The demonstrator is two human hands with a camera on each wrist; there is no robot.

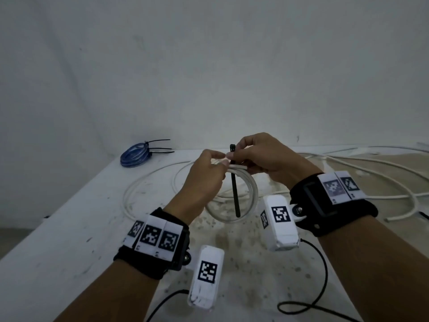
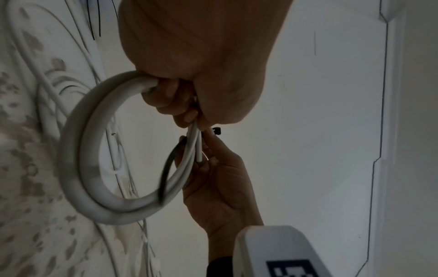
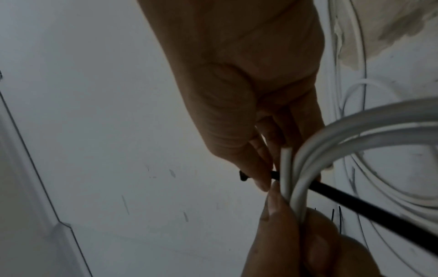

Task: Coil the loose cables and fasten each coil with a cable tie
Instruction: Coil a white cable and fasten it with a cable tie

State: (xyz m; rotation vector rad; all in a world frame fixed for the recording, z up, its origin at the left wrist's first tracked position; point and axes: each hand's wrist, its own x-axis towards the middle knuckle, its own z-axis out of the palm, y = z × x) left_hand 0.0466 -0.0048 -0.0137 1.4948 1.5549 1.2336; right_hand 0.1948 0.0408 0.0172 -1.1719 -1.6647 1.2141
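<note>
A small coil of white cable (image 1: 251, 194) hangs above the table between both hands. My left hand (image 1: 220, 161) grips the coil's top strands, thumb and curled fingers around them (image 2: 189, 118). A black cable tie (image 1: 235, 189) stands upright across the coil, its head (image 1: 232, 147) at the top. My right hand (image 1: 232, 156) pinches the tie just below its head (image 3: 267, 180), right next to the left fingertips. In the right wrist view the tie's strap (image 3: 379, 215) passes behind the coil strands (image 3: 355, 135). The cut cable end (image 3: 285, 161) sticks out beside the pinch.
A blue cable coil (image 1: 134, 155) with black ties on it lies at the table's far left corner. Loose white cable (image 1: 148, 180) loops across the stained white table (image 1: 58, 240), with more white cable (image 1: 376, 173) at the right. Black camera leads (image 1: 322, 275) trail near the front.
</note>
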